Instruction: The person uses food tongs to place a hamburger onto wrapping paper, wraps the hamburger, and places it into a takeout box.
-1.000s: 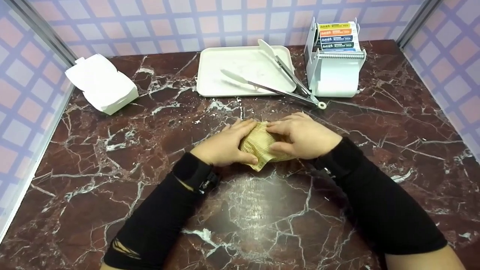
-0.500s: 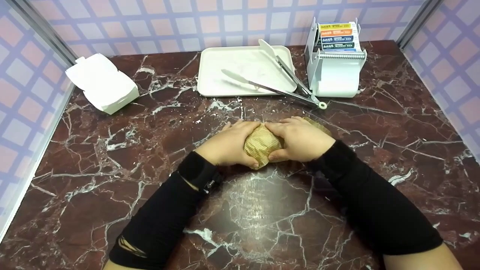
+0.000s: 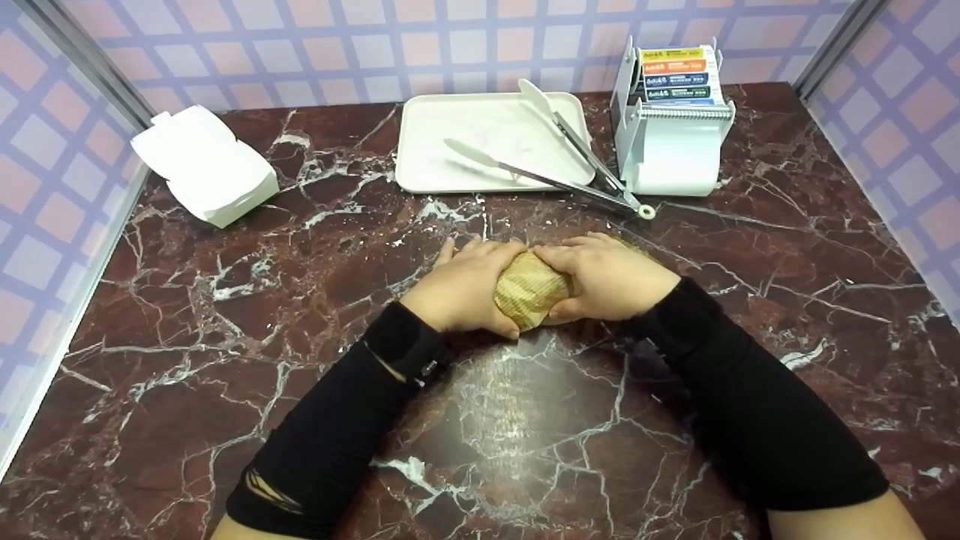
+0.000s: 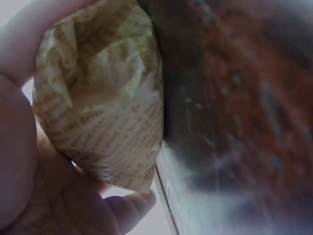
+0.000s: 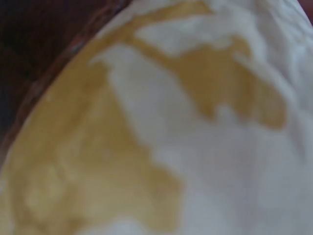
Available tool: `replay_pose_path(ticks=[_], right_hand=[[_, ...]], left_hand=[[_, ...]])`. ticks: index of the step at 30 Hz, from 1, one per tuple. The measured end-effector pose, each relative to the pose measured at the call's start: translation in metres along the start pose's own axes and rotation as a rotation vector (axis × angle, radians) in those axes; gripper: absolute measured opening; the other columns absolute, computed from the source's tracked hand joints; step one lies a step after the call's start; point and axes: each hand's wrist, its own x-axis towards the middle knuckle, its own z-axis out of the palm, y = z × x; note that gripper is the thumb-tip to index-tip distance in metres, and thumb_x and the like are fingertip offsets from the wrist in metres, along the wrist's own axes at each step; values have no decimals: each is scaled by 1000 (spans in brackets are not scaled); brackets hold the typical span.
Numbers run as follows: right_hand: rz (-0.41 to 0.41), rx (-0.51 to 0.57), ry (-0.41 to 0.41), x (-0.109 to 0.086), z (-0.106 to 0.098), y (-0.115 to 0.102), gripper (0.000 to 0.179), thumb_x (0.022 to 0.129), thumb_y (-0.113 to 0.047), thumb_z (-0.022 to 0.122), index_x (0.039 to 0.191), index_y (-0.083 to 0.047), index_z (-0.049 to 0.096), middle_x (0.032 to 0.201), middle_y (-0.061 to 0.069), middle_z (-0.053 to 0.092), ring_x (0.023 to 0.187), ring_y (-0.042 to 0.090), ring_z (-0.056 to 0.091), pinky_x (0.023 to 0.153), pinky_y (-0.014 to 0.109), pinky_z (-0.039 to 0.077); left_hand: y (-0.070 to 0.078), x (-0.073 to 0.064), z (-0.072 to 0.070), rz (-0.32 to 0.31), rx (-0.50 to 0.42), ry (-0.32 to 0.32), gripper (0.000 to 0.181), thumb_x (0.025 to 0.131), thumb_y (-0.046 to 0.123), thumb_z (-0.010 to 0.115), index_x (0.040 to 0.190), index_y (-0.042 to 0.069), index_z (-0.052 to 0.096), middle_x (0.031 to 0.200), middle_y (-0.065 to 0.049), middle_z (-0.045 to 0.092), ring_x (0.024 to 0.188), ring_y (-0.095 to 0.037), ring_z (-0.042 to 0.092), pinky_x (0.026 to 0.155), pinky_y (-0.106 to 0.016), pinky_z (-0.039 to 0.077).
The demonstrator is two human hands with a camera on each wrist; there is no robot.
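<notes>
A rounded bundle wrapped in tan printed paper (image 3: 531,289) lies mid-table between both hands. My left hand (image 3: 466,289) holds its left side, thumb along the near edge and fingers on the far side. In the left wrist view, lines of brown lettering cover the crumpled wrapping paper (image 4: 107,107), which sits against the palm. From the right, my right hand (image 3: 613,279) grips the bundle, thumb toward the near side. Past that hand a strip of loose paper shows. The right wrist view is filled by blurred white and yellow-brown paper (image 5: 205,161). What is inside stays hidden.
A white tray (image 3: 427,172) stands at the back, with metal tongs (image 3: 534,175) lying spread across its right part. Right of it is a label dispenser (image 3: 679,154) with coloured rolls or boxes. An opened white carton (image 3: 225,176) is at the back left; patterned walls surround the table.
The pointed paper flap between the hands has been folded down, and the bundle looks rounder. My left hand has shifted slightly right, and both hands have closed in around the bundle.
</notes>
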Motion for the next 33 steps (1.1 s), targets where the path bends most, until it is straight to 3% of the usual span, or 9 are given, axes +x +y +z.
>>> replay_pose_path(ticks=[6, 14, 16, 20, 22, 24, 27, 33], right_hand=[[14, 55, -29, -1, -5, 16, 97, 81, -52, 87, 160, -12, 45, 161, 12, 50, 148, 40, 48, 129, 60, 28], [194, 179, -112, -12, -18, 48, 96, 80, -61, 84, 159, -22, 46, 154, 10, 59, 140, 37, 56, 118, 65, 40], [219, 189, -98, -15, -20, 57, 88, 82, -60, 83, 154, -20, 52, 147, 10, 64, 135, 36, 60, 116, 65, 43], [212, 236, -34, -17, -19, 72, 50, 90, -39, 82, 131, -15, 68, 120, 7, 75, 110, 28, 68, 103, 54, 52], [199, 243, -3, -16, -17, 77, 29, 91, -28, 81, 113, -12, 72, 102, 6, 74, 96, 24, 67, 92, 47, 54], [198, 253, 24, -16, -15, 79, 18, 91, -21, 80, 105, -12, 72, 94, 3, 73, 88, 20, 64, 86, 41, 52], [206, 292, 46, -16, -15, 82, 11, 93, -16, 78, 101, -11, 74, 90, 3, 74, 82, 17, 61, 81, 36, 49], [204, 485, 51, -19, -16, 90, 18, 96, -17, 75, 113, -9, 75, 92, -1, 76, 70, 9, 63, 70, 23, 50]], left_hand=[[-1, 2, 0, -11, 22, 14, 124, 66, 46, 97, 167, 22, 27, 171, -6, 36, 159, -28, 32, 131, -65, -3], [0, 0, -2, -27, 18, 18, 121, 68, 40, 97, 166, 20, 29, 170, -7, 39, 157, -27, 35, 131, -64, -7], [-1, 0, -3, -31, 19, 15, 122, 68, 39, 97, 167, 21, 29, 170, -6, 38, 158, -28, 35, 131, -64, -7], [-4, -1, -5, -37, 28, 16, 120, 68, 38, 97, 166, 22, 30, 170, -6, 38, 157, -28, 35, 131, -65, -7], [-6, -1, -5, -39, 28, 17, 119, 68, 38, 97, 165, 23, 32, 170, -5, 39, 157, -28, 36, 131, -65, -8], [-7, -2, -6, -36, 25, 20, 118, 67, 38, 97, 165, 23, 32, 169, -4, 39, 157, -27, 36, 131, -65, -8], [-7, -2, -5, -32, 27, 24, 117, 67, 38, 97, 164, 23, 33, 169, -4, 40, 156, -27, 36, 131, -65, -7], [-7, -3, -3, -36, 30, 32, 117, 67, 40, 97, 164, 22, 33, 169, -5, 41, 156, -27, 36, 131, -65, -7]])
